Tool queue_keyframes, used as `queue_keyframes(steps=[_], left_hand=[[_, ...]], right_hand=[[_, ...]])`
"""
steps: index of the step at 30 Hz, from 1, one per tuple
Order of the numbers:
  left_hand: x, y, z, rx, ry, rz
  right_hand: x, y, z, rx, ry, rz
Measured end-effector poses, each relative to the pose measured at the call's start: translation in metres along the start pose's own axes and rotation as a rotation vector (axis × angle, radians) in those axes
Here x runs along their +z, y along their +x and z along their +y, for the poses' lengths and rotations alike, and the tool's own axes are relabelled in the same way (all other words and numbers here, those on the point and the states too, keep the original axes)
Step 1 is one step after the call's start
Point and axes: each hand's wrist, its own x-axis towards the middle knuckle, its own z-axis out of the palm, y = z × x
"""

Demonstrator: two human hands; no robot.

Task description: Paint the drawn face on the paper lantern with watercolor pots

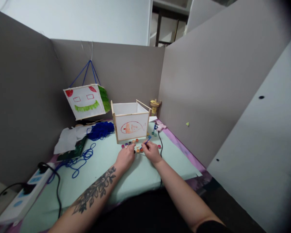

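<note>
My right hand (152,152) is closed around a thin blue paintbrush (148,138), whose upper end sticks out above the fingers. Small paint pots in several colours stand about both hands, among them an orange paint pot (138,150) between them. My left hand (126,156) rests low by the pots with its fingers curled together; what they grip, if anything, is too small to make out. Just behind the hands stands an open-topped white box lantern (132,127) with a wooden stick frame and an orange and red fish drawn on its front panel.
A painted lantern (87,102) hangs by blue cords at the back left. Below it lie blue yarn (101,130) and white cloth or paper (71,138). A power strip (26,194) lies at the left edge, a pink glue gun (160,126) at the right. Grey partitions (196,81) enclose the table.
</note>
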Motion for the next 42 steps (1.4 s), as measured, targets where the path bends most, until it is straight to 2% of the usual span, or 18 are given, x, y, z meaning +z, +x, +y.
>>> queue_keyframes(steps=[17, 28, 32, 35, 38, 40, 42], left_hand=[[-0.005, -0.002, 0.003, -0.018, -0.023, -0.029], [-0.002, -0.002, 0.001, -0.009, -0.055, 0.000], [-0.003, -0.004, 0.001, -0.051, -0.135, -0.040], [-0.002, -0.006, -0.001, -0.102, -0.257, -0.061], [-0.003, -0.007, -0.004, -0.131, -0.370, -0.072], [-0.006, -0.006, -0.009, -0.143, -0.402, -0.040], [-0.010, -0.002, -0.017, -0.202, -0.401, 0.062]], right_hand=[[0.001, 0.000, 0.002, 0.052, 0.024, 0.013], [0.001, 0.001, -0.002, 0.081, 0.046, -0.005], [-0.001, 0.002, 0.002, 0.228, 0.149, 0.074], [-0.002, 0.006, 0.008, 0.417, 0.390, 0.198], [-0.003, 0.010, 0.013, 0.529, 0.610, 0.289], [-0.003, 0.012, 0.016, 0.561, 0.695, 0.329], [-0.003, 0.014, 0.017, 0.580, 0.760, 0.358]])
